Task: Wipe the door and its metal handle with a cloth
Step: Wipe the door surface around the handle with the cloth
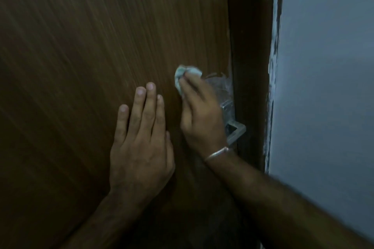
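A dark brown wooden door (91,56) fills most of the view. Its metal handle (235,130) sits near the right edge, partly wrapped in clear plastic and partly hidden behind my right hand. My right hand (199,115) presses a small pale crumpled cloth (181,76) against the door just left of the handle plate, fingers over the cloth. My left hand (141,143) lies flat on the door with straight fingers, to the left of the right hand.
A dark wooden door frame (251,46) runs down the right of the door. Beyond it stands a pale bluish wall (327,66) with chipped paint along its edge. A thin metal bangle (217,152) circles my right wrist.
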Action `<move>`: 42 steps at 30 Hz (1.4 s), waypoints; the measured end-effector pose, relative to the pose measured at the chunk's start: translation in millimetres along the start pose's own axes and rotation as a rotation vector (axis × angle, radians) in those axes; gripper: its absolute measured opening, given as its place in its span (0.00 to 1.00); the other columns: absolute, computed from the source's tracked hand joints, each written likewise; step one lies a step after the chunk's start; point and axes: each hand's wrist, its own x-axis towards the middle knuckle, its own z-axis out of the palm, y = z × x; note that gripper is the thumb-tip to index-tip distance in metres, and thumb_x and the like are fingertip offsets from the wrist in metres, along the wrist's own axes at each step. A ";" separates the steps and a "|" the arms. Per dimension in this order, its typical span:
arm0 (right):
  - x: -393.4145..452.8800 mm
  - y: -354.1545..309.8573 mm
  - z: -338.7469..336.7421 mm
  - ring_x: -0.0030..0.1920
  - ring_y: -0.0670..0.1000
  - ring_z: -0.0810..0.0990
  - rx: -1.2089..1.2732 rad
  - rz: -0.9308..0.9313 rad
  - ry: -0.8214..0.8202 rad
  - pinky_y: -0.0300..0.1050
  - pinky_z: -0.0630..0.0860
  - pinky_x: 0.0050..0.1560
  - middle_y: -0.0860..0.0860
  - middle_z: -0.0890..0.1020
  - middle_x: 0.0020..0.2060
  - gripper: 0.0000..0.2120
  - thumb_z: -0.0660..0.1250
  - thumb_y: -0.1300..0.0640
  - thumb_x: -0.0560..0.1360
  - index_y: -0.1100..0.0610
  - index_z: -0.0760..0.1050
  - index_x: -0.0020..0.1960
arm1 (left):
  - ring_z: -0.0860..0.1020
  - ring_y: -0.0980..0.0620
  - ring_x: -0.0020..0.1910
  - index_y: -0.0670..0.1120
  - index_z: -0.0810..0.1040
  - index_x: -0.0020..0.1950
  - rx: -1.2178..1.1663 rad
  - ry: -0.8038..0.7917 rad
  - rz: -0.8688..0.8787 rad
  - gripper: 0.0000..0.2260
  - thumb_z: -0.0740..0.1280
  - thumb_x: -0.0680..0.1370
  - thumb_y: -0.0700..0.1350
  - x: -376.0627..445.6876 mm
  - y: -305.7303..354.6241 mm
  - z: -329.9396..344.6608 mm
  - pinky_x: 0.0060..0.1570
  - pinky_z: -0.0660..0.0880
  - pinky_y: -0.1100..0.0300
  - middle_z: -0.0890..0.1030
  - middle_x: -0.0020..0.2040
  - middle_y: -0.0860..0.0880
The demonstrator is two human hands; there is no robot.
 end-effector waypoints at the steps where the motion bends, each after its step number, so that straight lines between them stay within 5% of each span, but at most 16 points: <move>1: 6.2 4.6 -1.4 0.65 0.55 0.75 0.001 0.062 0.016 0.45 0.70 0.69 0.60 0.78 0.62 0.15 0.63 0.69 0.77 0.67 0.76 0.63 | 0.49 0.44 0.81 0.37 0.58 0.79 0.035 0.002 0.009 0.30 0.56 0.79 0.49 0.7 1.6 1.4 0.78 0.44 0.46 0.52 0.81 0.39; 3: 11.5 11.3 -4.6 0.63 0.55 0.76 -0.017 0.175 0.033 0.47 0.73 0.66 0.60 0.78 0.61 0.15 0.63 0.69 0.77 0.67 0.77 0.62 | 0.48 0.44 0.81 0.37 0.58 0.79 0.066 -0.029 0.019 0.31 0.56 0.78 0.49 0.0 3.9 2.6 0.78 0.44 0.45 0.51 0.82 0.39; 7: 8.1 15.3 -13.9 0.59 0.53 0.78 -0.081 0.097 -0.040 0.43 0.75 0.63 0.59 0.80 0.57 0.11 0.66 0.70 0.75 0.66 0.80 0.57 | 0.48 0.44 0.81 0.37 0.58 0.79 0.079 -0.092 0.002 0.32 0.56 0.78 0.50 2.8 7.3 -3.0 0.78 0.43 0.45 0.51 0.82 0.40; 10: 29.6 34.3 -19.7 0.58 0.47 0.77 -0.066 0.306 0.046 0.39 0.75 0.62 0.55 0.79 0.58 0.11 0.66 0.68 0.76 0.64 0.80 0.57 | 0.48 0.44 0.81 0.37 0.57 0.79 0.121 -0.115 0.005 0.32 0.55 0.78 0.51 3.8 7.7 -0.3 0.78 0.42 0.45 0.51 0.82 0.40; 14: 26.3 38.8 -26.0 0.54 0.44 0.77 -0.059 0.309 -0.012 0.26 0.72 0.57 0.52 0.80 0.55 0.10 0.67 0.68 0.75 0.63 0.81 0.54 | 0.48 0.44 0.81 0.37 0.58 0.79 0.114 -0.136 -0.016 0.32 0.56 0.78 0.50 2.5 11.4 -5.3 0.78 0.44 0.44 0.51 0.82 0.40; 17: 44.0 48.2 -29.5 0.53 0.47 0.80 -0.012 0.575 0.118 0.17 0.68 0.47 0.53 0.81 0.54 0.09 0.67 0.68 0.75 0.62 0.82 0.53 | 0.49 0.44 0.81 0.37 0.59 0.78 0.099 -0.174 -0.018 0.32 0.57 0.76 0.50 4.8 14.6 -14.0 0.78 0.46 0.44 0.52 0.81 0.40; 23: 45.7 45.2 -31.3 0.56 0.51 0.80 -0.019 0.624 0.050 0.15 0.65 0.47 0.56 0.81 0.56 0.12 0.66 0.70 0.75 0.65 0.81 0.57 | 0.52 0.44 0.80 0.38 0.61 0.78 0.108 -0.345 -0.012 0.34 0.60 0.74 0.50 11.0 15.3 -36.6 0.76 0.50 0.44 0.55 0.81 0.41; 28: 56.1 39.9 -27.0 0.61 0.53 0.78 -0.018 0.627 0.076 0.21 0.66 0.55 0.56 0.80 0.60 0.15 0.65 0.69 0.76 0.64 0.78 0.62 | 0.61 0.43 0.76 0.37 0.68 0.74 0.099 -0.412 -0.014 0.35 0.67 0.69 0.51 17.2 16.9 -48.9 0.71 0.54 0.45 0.63 0.77 0.40; 33: 108.0 32.4 -20.1 0.65 0.54 0.75 -0.037 0.459 0.099 0.46 0.74 0.65 0.57 0.77 0.64 0.18 0.64 0.68 0.76 0.64 0.74 0.66 | 0.63 0.44 0.75 0.38 0.71 0.72 0.051 -0.426 -0.011 0.34 0.66 0.68 0.50 19.5 16.2 -54.6 0.70 0.56 0.46 0.66 0.77 0.41; 38: 65.2 31.2 -31.2 0.65 0.53 0.73 -0.126 0.590 -0.081 0.45 0.72 0.67 0.56 0.74 0.65 0.18 0.63 0.68 0.77 0.63 0.73 0.67 | 0.43 0.49 0.79 0.43 0.52 0.80 0.023 -0.494 -0.015 0.35 0.56 0.75 0.54 21.6 13.8 -60.8 0.76 0.45 0.50 0.43 0.81 0.46; 42: 108.0 34.0 -26.4 0.60 0.53 0.76 -0.201 0.498 -0.039 0.45 0.75 0.64 0.55 0.75 0.61 0.15 0.65 0.67 0.76 0.64 0.77 0.62 | 0.52 0.46 0.79 0.40 0.61 0.77 0.008 -0.511 -0.039 0.36 0.68 0.72 0.51 21.1 19.1 -60.6 0.74 0.56 0.44 0.55 0.80 0.43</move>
